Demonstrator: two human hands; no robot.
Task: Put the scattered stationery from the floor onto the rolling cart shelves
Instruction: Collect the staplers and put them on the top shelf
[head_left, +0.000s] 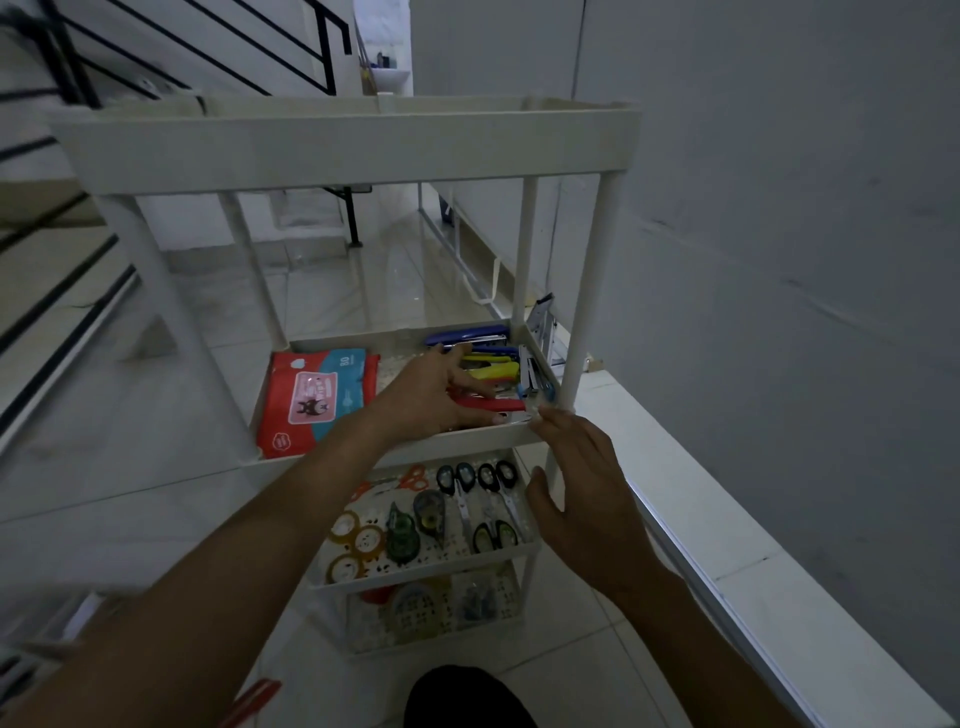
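While the left hand (434, 397) is reaching into the second shelf (467, 435) of the rolling cart (337, 145), its loosely spread fingers are lying over a red stapler (508, 404); whether they are pinching it is unclear. The right hand (582, 499) is holding nothing, fingers straight, tips at the shelf's front right corner. The stapler is lying flat, its long axis running left to right along the front rim. It is likely rigid, smooth and fairly light, and best gripped across its middle.
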